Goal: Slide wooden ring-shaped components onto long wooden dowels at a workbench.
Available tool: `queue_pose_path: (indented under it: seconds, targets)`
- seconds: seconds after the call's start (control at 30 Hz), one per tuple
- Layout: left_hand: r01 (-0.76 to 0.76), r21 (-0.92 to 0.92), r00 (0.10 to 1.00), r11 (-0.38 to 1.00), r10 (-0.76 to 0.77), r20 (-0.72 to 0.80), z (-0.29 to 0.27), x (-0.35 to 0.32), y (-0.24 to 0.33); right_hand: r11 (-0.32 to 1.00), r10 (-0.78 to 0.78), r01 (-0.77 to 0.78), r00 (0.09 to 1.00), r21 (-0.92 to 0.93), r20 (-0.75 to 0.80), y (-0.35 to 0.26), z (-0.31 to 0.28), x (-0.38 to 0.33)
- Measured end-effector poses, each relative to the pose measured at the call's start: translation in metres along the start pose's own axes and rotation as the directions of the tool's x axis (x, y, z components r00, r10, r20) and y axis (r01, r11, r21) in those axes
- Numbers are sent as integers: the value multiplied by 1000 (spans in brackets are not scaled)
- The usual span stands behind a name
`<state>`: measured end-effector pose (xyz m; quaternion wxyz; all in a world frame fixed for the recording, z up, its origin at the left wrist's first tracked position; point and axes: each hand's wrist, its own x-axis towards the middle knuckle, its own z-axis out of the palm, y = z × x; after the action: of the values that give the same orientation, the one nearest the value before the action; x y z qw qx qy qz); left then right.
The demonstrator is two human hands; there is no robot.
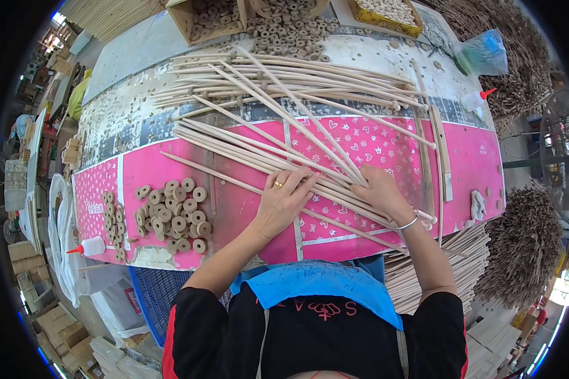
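Note:
Long pale wooden rods [234, 151] lie in a loose bundle on the pink patterned cover, slanting from upper left to lower right. My left hand [286, 197], with a gold ring, bends its fingers over the middle of this bundle; its palm side is hidden. My right hand [380, 192], a silver bangle at its wrist, is closed around the lower ends of several tilted rods [297, 120]. Those rods fan up and to the left, above the others. A single rod [215, 173] lies nearer me, passing under my left hand.
Wooden rings [177, 215] lie piled at left, beside a red-tipped white bottle [93, 246]. More rods [265, 76], some ringed, lie farther back. Behind them are more rings [291, 38], a wooden box [199, 25] and a yellow basket [389, 16]. Wooden strips [441, 155] lie at right.

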<state>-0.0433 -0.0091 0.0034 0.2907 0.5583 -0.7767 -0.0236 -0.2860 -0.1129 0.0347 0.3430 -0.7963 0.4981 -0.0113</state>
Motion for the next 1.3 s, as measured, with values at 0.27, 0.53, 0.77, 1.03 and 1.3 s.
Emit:
queue_pose_path:
  seconds: [0.27, 0.53, 0.77, 1.03, 1.3]
  targets:
    - [-11, 37, 999, 999, 13, -34, 10, -10, -7, 996, -75, 70, 993, -58, -88, -9, 9, -8]
    - [-23, 116, 998, 993, 30, -56, 1, -7, -6, 969, -232, 179, 900, -172, -369, -24, -20, -37]
    - [-48, 12, 982, 999, 45, 184, -2, 6, -18, 936, -240, 47, 812, -350, -532, -27, -56, -50]
    - [78, -207, 979, 975, -36, 200, 3, 62, -59, 910, 162, 80, 834, 406, -527, 2, -112, -81]
    - [384, 187, 923, 904, -374, -87, 7, 240, -243, 639, 454, -114, 855, 761, -253, 17, -91, -91]
